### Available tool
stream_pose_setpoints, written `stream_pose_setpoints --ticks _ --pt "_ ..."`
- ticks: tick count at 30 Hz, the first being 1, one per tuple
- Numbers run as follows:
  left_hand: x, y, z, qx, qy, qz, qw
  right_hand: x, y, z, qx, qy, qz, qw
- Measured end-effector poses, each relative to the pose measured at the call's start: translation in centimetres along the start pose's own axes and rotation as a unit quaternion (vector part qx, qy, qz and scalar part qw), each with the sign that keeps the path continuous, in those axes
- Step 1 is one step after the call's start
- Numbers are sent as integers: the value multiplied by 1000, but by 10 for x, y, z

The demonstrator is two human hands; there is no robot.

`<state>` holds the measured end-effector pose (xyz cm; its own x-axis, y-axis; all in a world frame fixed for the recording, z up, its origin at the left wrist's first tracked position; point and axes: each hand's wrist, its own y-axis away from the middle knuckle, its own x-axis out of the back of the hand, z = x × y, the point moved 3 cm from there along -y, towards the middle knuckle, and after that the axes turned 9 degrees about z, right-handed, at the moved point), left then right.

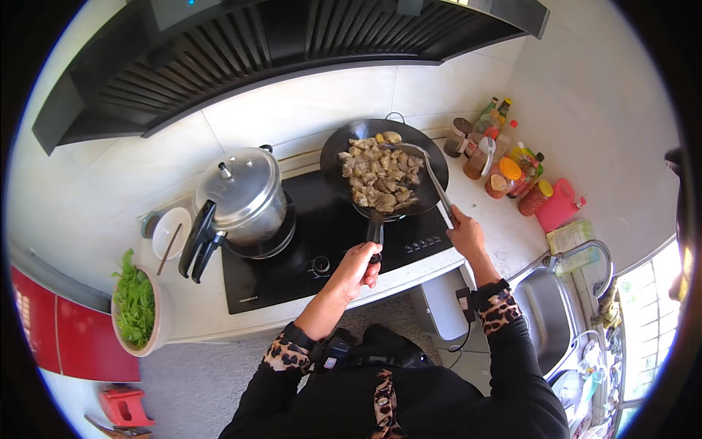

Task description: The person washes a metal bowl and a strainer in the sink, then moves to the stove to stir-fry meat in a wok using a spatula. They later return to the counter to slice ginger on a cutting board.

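Note:
My left hand [356, 270] grips the dark handle [375, 228] of a black wok [337, 145] on the right burner. Browned chunks of meat [384, 170] fill the middle of the wok. In my right hand [466, 233] is the long shaft of a metal spatula or ladle [436, 181]. Its head reaches over the upper part of the meat, partly hidden among the pieces. A pressure cooker [241, 192] with a black handle stands on the left burner of the black glass cooktop [307, 219], its lid on.
Left, a bowl of leafy greens [134, 310] and a white bowl [171, 233] with a chopstick [169, 249] stand on the counter. Several seasoning jars [502, 176] and a pink jug [558, 206] line the right wall. A steel sink [540, 313] lies right; a range hood [285, 49] hangs above.

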<state>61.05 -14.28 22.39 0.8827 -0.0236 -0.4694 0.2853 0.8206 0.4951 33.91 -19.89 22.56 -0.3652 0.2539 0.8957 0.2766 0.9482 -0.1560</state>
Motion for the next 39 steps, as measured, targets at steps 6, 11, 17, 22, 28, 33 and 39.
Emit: stream_pose_setpoints --ticks 6,11,17,22,28,33,39 --pt "5 2 -4 -6 18 0 1000 13 34 9 61 73 -29 995" --pt "5 2 -5 12 38 9 999 55 50 19 115 111 -5 987" --pt "3 1 -6 -4 46 4 999 52 63 10 173 195 -6 965" --pt "6 0 -6 -3 32 0 999 -3 25 -7 167 173 -3 971" --pt "7 3 -9 -3 6 -4 1000 75 -36 -4 256 104 15 961" --pt "7 3 -14 3 19 0 1000 146 -96 -35 43 -84 -108 990" --pt "13 3 -8 -29 -35 -24 999 152 -167 -91 30 60 -117 991"
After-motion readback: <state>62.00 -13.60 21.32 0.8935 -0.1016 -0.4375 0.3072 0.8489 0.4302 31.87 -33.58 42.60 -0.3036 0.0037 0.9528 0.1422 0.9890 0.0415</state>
